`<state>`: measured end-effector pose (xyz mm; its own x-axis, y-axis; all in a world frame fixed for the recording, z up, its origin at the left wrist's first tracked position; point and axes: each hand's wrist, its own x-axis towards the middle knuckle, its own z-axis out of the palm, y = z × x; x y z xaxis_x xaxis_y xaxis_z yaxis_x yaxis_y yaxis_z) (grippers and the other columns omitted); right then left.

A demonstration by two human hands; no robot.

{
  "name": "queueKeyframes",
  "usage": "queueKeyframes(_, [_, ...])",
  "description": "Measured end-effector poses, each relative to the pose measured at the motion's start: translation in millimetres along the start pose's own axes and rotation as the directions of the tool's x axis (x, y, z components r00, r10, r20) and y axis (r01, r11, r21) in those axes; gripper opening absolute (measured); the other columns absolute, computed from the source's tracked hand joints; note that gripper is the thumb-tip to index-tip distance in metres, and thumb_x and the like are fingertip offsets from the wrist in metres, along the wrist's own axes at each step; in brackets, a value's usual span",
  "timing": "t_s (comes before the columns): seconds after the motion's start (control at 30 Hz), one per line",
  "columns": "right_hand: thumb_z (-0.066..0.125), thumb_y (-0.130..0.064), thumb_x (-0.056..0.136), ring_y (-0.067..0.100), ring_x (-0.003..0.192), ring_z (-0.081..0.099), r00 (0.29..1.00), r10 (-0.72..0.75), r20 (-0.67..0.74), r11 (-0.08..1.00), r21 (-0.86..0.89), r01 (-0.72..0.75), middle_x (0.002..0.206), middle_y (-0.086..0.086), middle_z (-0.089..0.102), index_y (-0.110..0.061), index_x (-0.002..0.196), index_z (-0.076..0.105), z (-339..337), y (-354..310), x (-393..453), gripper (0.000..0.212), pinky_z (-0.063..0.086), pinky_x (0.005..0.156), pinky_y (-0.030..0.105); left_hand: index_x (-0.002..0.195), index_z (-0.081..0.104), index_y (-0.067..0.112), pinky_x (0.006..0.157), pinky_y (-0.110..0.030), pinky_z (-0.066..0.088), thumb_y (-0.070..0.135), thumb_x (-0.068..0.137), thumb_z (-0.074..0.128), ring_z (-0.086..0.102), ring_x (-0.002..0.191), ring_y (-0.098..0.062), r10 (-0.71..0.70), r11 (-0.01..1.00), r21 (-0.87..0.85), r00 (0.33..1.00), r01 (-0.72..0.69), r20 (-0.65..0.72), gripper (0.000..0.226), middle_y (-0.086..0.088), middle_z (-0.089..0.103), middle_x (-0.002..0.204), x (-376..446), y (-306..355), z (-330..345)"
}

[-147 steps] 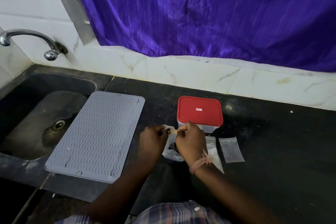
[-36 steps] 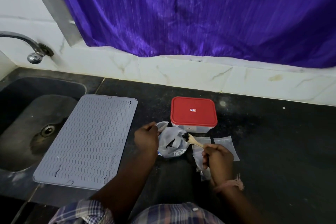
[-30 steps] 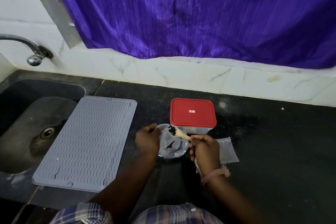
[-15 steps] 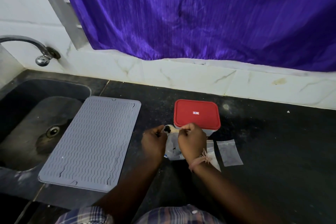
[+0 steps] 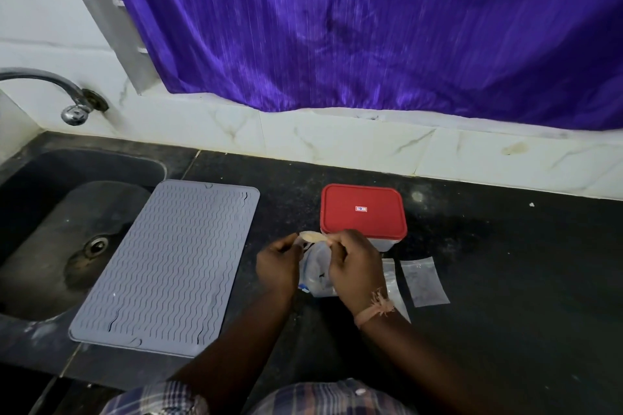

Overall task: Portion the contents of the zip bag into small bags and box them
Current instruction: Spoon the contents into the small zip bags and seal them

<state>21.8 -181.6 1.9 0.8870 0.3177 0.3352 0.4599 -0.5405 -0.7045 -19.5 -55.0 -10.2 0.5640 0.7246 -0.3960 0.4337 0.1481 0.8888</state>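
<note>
Beside one red-lidded box (image 5: 362,212) on the desk (image 5: 505,263), one clear crumpled zip bag (image 5: 317,274) is pinched by the left hand (image 5: 278,264), one wooden spoon (image 5: 312,236) gripped by the right hand (image 5: 354,263), two small bags (image 5: 424,281) lying flat rightward.

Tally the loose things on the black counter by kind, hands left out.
Small clear bags: 2
Zip bag: 1
Wooden spoon: 1
Red-lidded box: 1
Grey ribbed mat: 1
Total: 6
</note>
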Motion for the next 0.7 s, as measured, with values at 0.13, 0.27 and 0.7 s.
queueKeyframes(0.13, [0.064,-0.006,0.088,0.007,0.082,0.065,0.952,0.283,-0.120,0.948,0.183,-0.259,0.086,-0.011,0.069,-0.023,0.087,0.068,-16,16,-5,0.017,0.050,0.071,0.024,0.103,0.081,0.021,0.095,-0.045,0.057,0.022,0.092,0.070,0.072,0.094,-0.018,-0.030,0.999,0.033,0.999,0.030,-0.025,0.015,0.002,0.079,0.100,2,0,-3])
queueKeyframes(0.27, [0.067,-0.008,0.088,0.006,0.079,0.063,0.898,0.387,-0.211,0.916,0.198,-0.348,0.082,-0.010,0.067,-0.026,0.083,0.064,-32,38,-24,0.019,0.048,0.067,0.025,0.096,0.072,0.028,0.086,-0.051,0.061,0.029,0.092,0.056,0.073,0.089,-0.020,0.035,0.994,-0.095,0.986,-0.051,-0.163,0.017,0.003,0.075,0.096,1,-4,8])
queueKeyframes(0.7, [0.056,-0.022,0.097,0.007,0.095,0.059,0.986,0.107,0.128,0.993,-0.055,-0.100,0.104,-0.006,0.065,-0.023,0.105,0.068,2,41,-34,0.015,0.048,0.082,0.022,0.092,0.053,0.037,0.092,-0.051,0.059,0.022,0.101,0.046,0.072,0.098,-0.025,-0.019,0.990,-0.144,0.998,0.010,-0.061,0.019,0.004,0.066,0.104,-14,-2,34])
